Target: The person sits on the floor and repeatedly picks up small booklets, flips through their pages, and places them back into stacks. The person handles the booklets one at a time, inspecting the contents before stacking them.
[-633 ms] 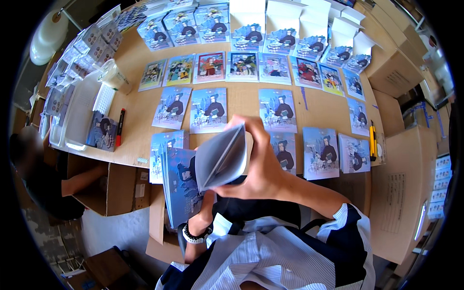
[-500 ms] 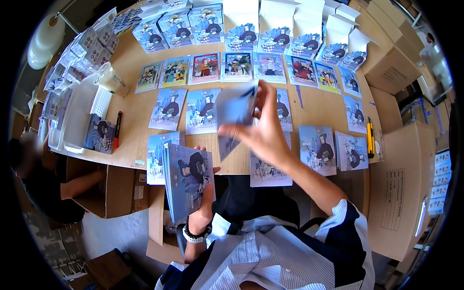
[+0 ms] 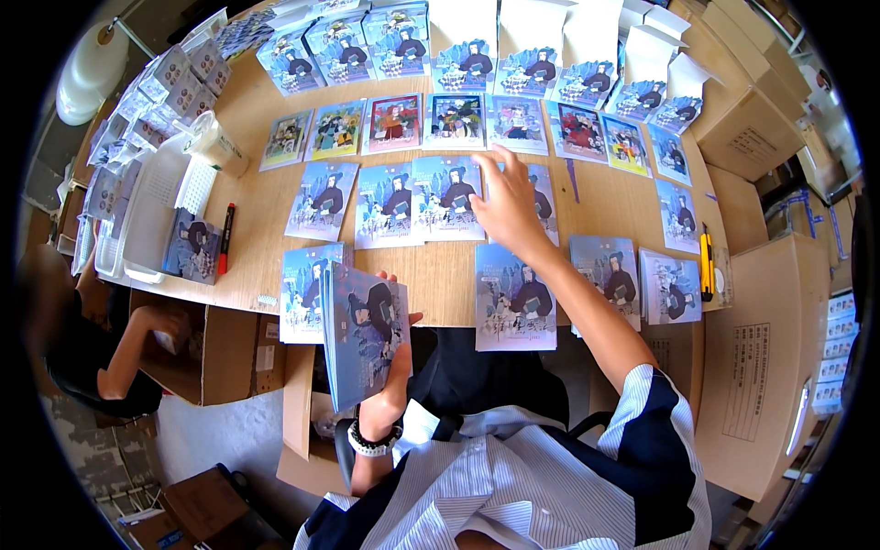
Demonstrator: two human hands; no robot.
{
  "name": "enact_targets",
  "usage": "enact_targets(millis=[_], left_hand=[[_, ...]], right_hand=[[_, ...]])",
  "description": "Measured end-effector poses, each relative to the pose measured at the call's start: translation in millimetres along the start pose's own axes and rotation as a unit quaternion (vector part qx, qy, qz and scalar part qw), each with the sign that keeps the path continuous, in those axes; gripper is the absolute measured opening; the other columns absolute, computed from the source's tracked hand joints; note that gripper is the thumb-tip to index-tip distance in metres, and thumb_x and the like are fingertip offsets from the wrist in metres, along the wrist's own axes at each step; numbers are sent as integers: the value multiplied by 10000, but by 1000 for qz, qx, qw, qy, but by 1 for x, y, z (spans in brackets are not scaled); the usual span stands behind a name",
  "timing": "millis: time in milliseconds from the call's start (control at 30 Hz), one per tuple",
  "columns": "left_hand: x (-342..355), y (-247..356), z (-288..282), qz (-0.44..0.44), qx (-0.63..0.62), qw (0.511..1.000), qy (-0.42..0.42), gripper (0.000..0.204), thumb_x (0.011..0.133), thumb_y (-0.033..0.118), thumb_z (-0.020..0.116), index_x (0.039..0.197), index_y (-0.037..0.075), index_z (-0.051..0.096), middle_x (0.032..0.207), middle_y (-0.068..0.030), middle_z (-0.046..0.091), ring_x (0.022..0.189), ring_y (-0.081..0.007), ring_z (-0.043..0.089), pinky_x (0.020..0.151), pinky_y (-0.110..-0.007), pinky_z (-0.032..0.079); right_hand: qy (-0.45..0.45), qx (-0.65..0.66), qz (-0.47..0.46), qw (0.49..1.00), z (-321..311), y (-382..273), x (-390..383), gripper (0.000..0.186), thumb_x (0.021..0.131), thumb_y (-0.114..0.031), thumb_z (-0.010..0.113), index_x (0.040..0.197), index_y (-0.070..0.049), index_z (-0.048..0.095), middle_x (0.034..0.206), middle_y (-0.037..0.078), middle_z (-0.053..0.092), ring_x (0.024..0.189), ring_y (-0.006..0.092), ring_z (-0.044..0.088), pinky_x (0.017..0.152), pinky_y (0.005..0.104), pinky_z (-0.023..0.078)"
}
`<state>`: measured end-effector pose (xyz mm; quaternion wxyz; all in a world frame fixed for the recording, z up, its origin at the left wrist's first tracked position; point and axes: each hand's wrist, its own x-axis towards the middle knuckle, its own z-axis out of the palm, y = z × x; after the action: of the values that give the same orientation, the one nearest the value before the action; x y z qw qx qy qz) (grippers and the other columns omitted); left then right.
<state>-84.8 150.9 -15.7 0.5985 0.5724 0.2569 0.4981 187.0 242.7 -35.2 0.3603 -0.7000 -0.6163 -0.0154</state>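
The fingers of our left hand (image 3: 392, 387) grip a stack of blue booklets (image 3: 369, 335); our right hand (image 3: 507, 209), fingers spread, hovers over the counter (image 3: 612, 203)

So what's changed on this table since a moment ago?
The right hand carried a blue packet forward and let it go in the middle row's gap. A co-worker's hand now shows at the carton. The left hand still holds its stack; the marker and cutter stayed put.
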Motion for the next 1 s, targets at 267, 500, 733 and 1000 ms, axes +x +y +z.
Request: enact_targets(millis=[267, 500, 733, 1000], left_hand=[[10, 2, 11, 21, -1, 1000, 12, 610, 949, -11, 507, 1532, 47, 336, 1574, -196, 361, 1437, -345, 398, 1044, -503, 493], [3, 4, 5, 4, 33, 999, -15, 607, 933, -62, 475, 1521, 13, 343, 1579, -197, 362, 1412, -328, 431, 1057, -495, 483], [0, 0, 1, -17, 39, 998, -36, 601, 934, -59, 481, 1516, 16, 352, 1575, -197, 368, 1410, -334, 432, 1054, -491, 482], [5, 1, 9, -2, -9, 1000, -19, 681, 947, 122, 604, 1552, 74, 295, 1590, -189, 329, 1459, -349, 362, 1036, -504, 497]], right_hand=[[-201, 43, -260, 943, 16, -48, -16, 392, 951, -286, 631, 1290, -90, 658, 1463, 153, 534, 1429, 352, 412, 1157, 560, 292], [-225, 2, -252, 941, 52, -57, -12, 441, 986, -374, 586, 1358, -137, 616, 1498, 126, 501, 1440, 384, 379, 1146, 688, 210], [-268, -47, -214, 938, 49, -71, -11, 529, 1001, -367, 562, 1491, -193, 469, 1571, 151, 392, 1449, 407, 343, 1107, 699, 238], [-183, -178, -90, 963, 24, -59, -18, 639, 1011, -409, 540, 1515, -47, 388, 1510, 262, 417, 1381, 492, 406, 1056, 719, 316]])
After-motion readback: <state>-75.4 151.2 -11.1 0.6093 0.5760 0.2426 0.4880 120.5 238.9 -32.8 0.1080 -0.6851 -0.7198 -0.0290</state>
